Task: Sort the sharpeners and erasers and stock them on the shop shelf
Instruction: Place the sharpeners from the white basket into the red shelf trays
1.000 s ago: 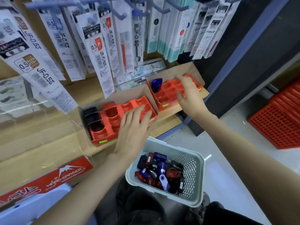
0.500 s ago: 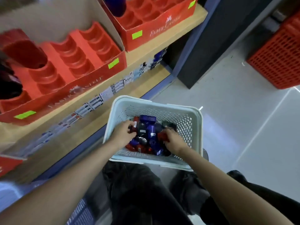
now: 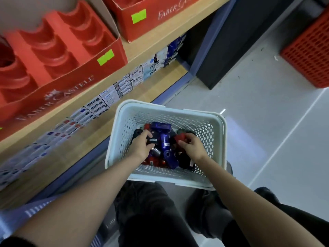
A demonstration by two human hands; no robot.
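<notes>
**Spotter:** Where are your hands?

**Operator:** Both are down inside the white basket (image 3: 210, 130) on my lap. My left hand (image 3: 141, 146) has its fingers curled round a black sharpener (image 3: 151, 140) with a white label. My right hand (image 3: 193, 147) pinches a red sharpener (image 3: 180, 137) at its fingertips.

**Spotter:** What lies between them?

**Operator:** A blue sharpener (image 3: 164, 142), its long axis running from the far side of the basket towards my wrists. It sits just right of my left hand, a little closer to it than to my right. Under and around it is the rest of the heap (image 3: 160, 162), red, blue and black mixed. I cannot pick out any erasers in there.

**Spotter:** And where do they go?

**Operator:** Up and to the left of my left hand, past the basket's far rim, on the shelf (image 3: 138, 56). The nearer red tray (image 3: 71, 81) shows several empty moulded slots. A second red tray (image 3: 153, 25) stands to its right, but I cannot see inside it. My left hand is the nearer one to both, so I judge it leads the lift. Small boxes (image 3: 106, 98) line the ledge below.
</notes>
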